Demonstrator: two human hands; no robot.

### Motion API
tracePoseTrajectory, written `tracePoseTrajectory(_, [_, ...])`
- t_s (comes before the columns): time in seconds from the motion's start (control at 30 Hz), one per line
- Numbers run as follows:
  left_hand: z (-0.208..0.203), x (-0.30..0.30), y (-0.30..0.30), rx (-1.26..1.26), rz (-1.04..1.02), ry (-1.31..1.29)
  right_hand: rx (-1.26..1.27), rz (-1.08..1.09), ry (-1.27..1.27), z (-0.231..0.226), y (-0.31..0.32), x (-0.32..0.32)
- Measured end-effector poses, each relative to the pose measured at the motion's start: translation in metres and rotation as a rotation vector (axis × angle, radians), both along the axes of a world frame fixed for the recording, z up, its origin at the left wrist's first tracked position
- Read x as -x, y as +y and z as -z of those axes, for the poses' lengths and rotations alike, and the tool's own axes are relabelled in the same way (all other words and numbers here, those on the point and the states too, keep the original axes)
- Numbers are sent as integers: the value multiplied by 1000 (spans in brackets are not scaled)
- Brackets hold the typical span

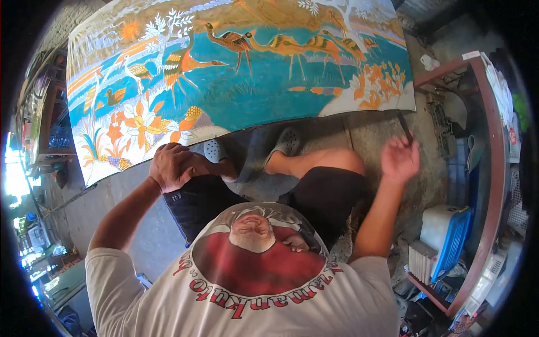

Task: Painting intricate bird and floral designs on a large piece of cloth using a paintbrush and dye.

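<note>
A large painted cloth (247, 101) stretches across the far side. It shows long-legged birds, teal water, white trees and orange flowers. My left hand (170, 167) rests over my left knee beside the cloth's near left edge, and holds nothing that I can see. Raised off to the right, my right hand (400, 158) has its fingers closed around a slim dark stick-like tool (404, 127). The tool points up toward the cloth's near right corner. Whether it is a brush or another kind of tool cannot be made out.
My grey clogs (287, 141) stand on the concrete floor (126, 205) under the cloth's near edge. To the right is a reddish-brown frame (494, 146), with a white bin with a blue lid (449, 238) beside it. Cluttered shelves (53, 121) line the left.
</note>
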State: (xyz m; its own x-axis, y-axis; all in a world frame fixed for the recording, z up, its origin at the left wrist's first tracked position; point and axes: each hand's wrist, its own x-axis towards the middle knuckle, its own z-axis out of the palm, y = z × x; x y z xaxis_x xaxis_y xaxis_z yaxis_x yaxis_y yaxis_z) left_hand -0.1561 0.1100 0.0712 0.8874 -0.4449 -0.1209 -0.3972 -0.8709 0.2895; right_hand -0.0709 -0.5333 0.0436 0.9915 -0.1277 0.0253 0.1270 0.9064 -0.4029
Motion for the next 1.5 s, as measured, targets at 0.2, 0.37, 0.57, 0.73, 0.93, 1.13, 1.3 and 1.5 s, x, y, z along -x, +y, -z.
tracePoseTrajectory(0.2, [3, -3, 13, 87, -79, 1, 180, -156, 139, 17, 144, -159])
tracePoseTrajectory(0.37, [5, -10, 26, 165, -109, 34, 393, -205, 168, 56, 248, -254])
tracePoseTrajectory(0.57, [5, -24, 36, 253, -122, 101, 748, -123, 282, 98, 326, -312])
tracePoseTrajectory(0.73, [5, -31, 43, 294, -107, 128, 1028, -87, 238, 124, 357, -333])
tracePoseTrajectory(0.93, [8, -33, 45, 309, -115, 91, 1176, -57, 213, 143, 374, -345])
tracePoseTrajectory(1.13, [7, -34, 45, 312, -125, 110, 1234, -39, 158, 151, 376, -349])
tracePoseTrajectory(1.3, [7, -34, 43, 303, -130, 85, 1279, 45, 125, 150, 373, -352])
tracePoseTrajectory(1.5, [7, -35, 43, 300, -125, 86, 1255, 10, 113, 152, 376, -355])
